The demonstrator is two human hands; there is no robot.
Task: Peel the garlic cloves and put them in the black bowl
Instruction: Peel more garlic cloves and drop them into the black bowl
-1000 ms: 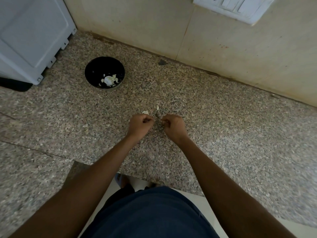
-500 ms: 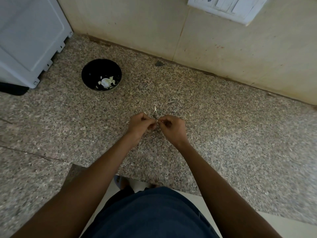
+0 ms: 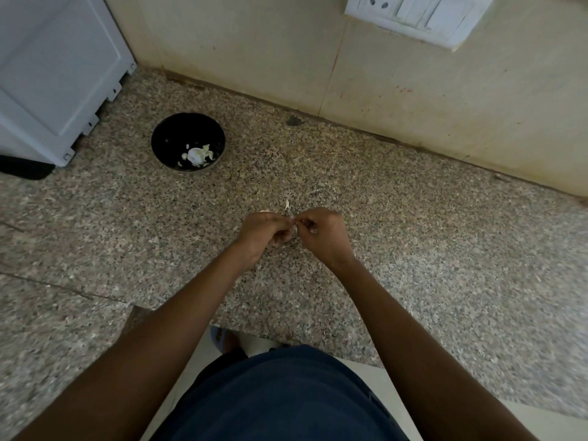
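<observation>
My left hand (image 3: 265,232) and my right hand (image 3: 321,233) meet fingertip to fingertip over the middle of the speckled granite counter (image 3: 413,249). Both are curled and pinch a small garlic clove (image 3: 294,225) between them; the fingers hide most of it. A pale scrap of garlic skin (image 3: 287,204) lies on the counter just beyond the hands. The black bowl (image 3: 165,138) stands far to the left near the back, with white garlic pieces (image 3: 195,155) in its bottom.
A white appliance (image 3: 54,74) fills the back left corner, close beside the bowl. The tiled wall (image 3: 381,90) with a white switch plate (image 3: 416,14) runs along the back. The counter's front edge lies near my body, with a step down at the left.
The hands, slightly apart a second ago, have come together at the fingertips on the clove. The view has shifted a little; the bowl has stayed in place.
</observation>
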